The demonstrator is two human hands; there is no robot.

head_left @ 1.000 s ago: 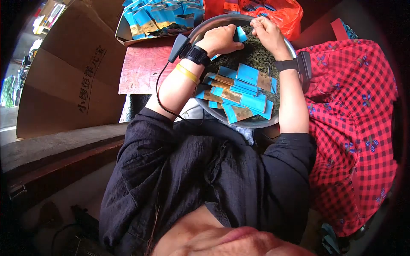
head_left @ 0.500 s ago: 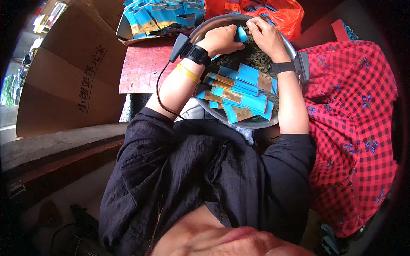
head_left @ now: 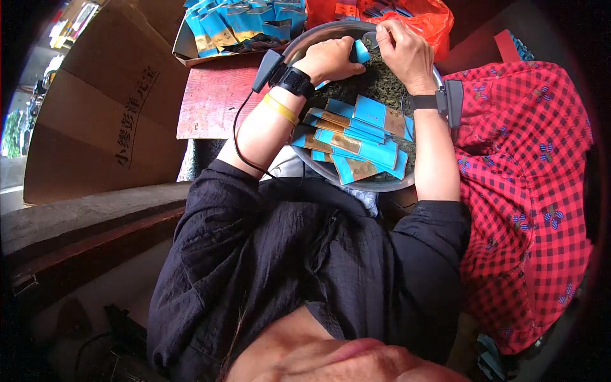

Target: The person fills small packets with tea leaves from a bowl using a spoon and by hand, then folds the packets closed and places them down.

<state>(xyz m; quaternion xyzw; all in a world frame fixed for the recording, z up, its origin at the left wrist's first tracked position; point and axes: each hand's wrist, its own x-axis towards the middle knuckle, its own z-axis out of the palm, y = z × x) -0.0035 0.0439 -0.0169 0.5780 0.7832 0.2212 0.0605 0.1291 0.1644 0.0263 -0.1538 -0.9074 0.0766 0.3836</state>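
Note:
In my left hand [head_left: 332, 58] I grip a blue packet [head_left: 362, 52] whose end sticks out past the thumb, above the metal basin [head_left: 299, 41]. My right hand [head_left: 402, 56] is closed just to the right of it, around what looks like a small metal spoon [head_left: 373, 39]; fingers hide most of it. Dark dried tea leaves [head_left: 380, 83] lie in the basin below both hands. Several flat blue-and-gold packets [head_left: 356, 145] are piled over the near side of the basin.
An open carton [head_left: 184, 60] full of blue-and-gold packets [head_left: 238, 25] stands at the back left on a reddish board [head_left: 207, 102]. Behind the basin is a red plastic bag [head_left: 433, 28]. Red checked cloth [head_left: 522, 159] drapes at right; a large cardboard box [head_left: 95, 121] stands left.
My right hand has lifted and shifted slightly right, away from the packet, and the spoon-like tool now shows beside its fingers. My left hand and its packet are almost unmoved.

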